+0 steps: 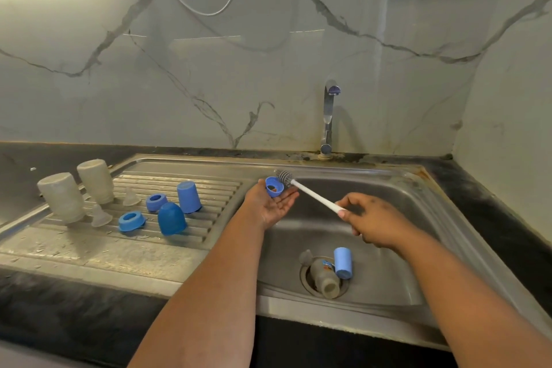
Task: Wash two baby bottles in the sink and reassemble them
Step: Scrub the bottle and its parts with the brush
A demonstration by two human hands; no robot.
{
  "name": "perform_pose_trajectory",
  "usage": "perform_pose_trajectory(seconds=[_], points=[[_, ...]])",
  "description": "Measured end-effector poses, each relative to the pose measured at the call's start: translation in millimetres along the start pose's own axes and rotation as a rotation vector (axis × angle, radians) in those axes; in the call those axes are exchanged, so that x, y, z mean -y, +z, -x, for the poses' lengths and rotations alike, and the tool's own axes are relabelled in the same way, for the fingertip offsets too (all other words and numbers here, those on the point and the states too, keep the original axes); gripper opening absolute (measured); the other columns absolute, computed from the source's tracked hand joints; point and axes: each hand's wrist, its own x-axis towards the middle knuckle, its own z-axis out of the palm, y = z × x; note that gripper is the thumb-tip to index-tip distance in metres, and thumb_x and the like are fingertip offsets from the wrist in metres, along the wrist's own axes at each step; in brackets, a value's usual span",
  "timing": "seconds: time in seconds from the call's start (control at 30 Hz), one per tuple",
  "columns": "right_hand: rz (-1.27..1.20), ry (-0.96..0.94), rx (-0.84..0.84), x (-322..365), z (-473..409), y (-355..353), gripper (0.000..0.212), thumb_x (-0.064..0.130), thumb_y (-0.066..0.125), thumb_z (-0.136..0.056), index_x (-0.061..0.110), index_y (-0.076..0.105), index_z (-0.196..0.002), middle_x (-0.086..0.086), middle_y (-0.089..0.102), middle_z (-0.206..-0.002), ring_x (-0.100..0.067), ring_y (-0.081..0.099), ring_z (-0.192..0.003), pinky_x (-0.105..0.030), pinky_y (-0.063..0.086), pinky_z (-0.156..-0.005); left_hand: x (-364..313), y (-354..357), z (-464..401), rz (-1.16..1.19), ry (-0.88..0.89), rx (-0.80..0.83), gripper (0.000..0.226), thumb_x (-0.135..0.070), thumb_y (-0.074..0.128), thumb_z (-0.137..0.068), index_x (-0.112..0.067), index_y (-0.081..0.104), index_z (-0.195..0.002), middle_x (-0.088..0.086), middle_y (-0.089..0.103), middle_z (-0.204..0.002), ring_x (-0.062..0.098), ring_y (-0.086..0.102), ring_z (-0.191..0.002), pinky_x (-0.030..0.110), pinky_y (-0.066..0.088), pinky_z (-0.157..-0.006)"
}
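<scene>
Two hands work over the sink (418, 188): your left hand (273, 203), flat-palmed, carries a blue ring (274, 186) at the basin's 10 o'clock edge; your right hand (369, 219) pinches the brush (310, 193), bristles touching it

No legible text, brand, number or sign appears in the head view. The only printed marking is a small multicoloured label (327, 264) in red, blue and orange on the side of the clear bottle (324, 279) lying over the drain at the near side of the sink basin (388, 218). The label is too small and too blurred for any characters to be read. The blue parts and the clear bottles on the drainboard (89, 248) at the left of the sink carry no readable marking.
</scene>
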Motion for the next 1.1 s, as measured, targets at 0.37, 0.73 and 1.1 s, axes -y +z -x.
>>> perform_pose_trajectory(seconds=[0.37,0.73,1.1], points=[[0.161,-0.081,-0.015,5,0,14,0.006,0.037,0.053,-0.097,0.037,0.058,-0.099,0.007,0.06,-0.091,-0.012,0.059,-0.076,-0.026,0.044,-0.061,1,0,-10,-0.069,0.098,-0.08,0.052,-0.041,0.034,-0.104,0.0,0.047,-0.132,0.021,0.063,-0.107,0.029,0.063,-0.097,0.038,0.048,-0.092],[0.508,-0.128,-0.113,21,10,5,0.012,0.039,0.039,-0.102,0.04,0.047,-0.111,0.005,0.058,-0.087,-0.013,0.054,-0.072,-0.031,0.042,-0.058,3,1,-8,-0.294,0.22,-0.152,0.04,-0.044,0.037,-0.103,-0.008,0.053,-0.107,0.014,0.064,-0.095,0.025,0.064,-0.087,0.03,0.054,-0.07],[0.123,-0.079,0.155,31,12,10,0.008,0.032,0.053,-0.098,0.033,0.059,-0.103,0.003,0.056,-0.085,-0.011,0.048,-0.06,-0.021,0.037,-0.048,-11,-14,-6,-0.212,0.271,-0.173,0.04,-0.042,0.049,-0.099,-0.005,0.052,-0.111,0.017,0.064,-0.103,0.024,0.066,-0.085,0.036,0.055,-0.088]])
